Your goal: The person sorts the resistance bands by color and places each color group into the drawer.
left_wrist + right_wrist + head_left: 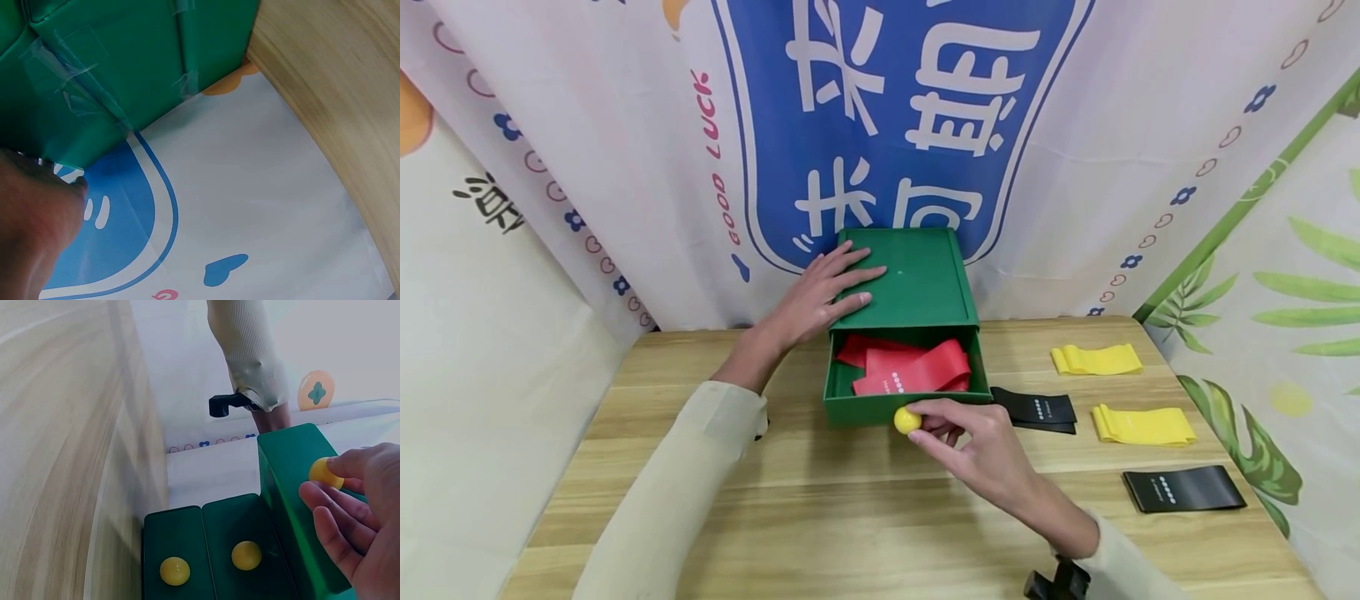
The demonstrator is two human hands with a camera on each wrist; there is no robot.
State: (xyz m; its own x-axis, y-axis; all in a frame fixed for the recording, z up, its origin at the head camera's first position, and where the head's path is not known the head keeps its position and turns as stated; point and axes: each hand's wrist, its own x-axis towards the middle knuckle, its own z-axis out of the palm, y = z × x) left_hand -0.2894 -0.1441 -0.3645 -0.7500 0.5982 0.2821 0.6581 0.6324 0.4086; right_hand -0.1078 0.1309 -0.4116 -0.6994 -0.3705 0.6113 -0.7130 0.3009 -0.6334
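Observation:
A green drawer box (917, 287) stands against the back curtain with its top drawer (857, 411) pulled out. Folded red elastic bands (917, 369) lie inside that drawer. My left hand (816, 298) rests on the box's top near its left edge, fingers spread; the left wrist view shows only part of it beside the taped green side. With thumb and fingertips, my right hand (981, 442) pinches the round yellow knob (907, 420) on the drawer front. Two lower drawers, each with its own yellow knob (175, 571), appear shut in the right wrist view.
To the right of the box on the wooden table (820, 517) lie a folded black band (1037, 410), two yellow bands (1097, 359) and another black band (1183, 489). A printed curtain (1075, 208) hangs right behind the table.

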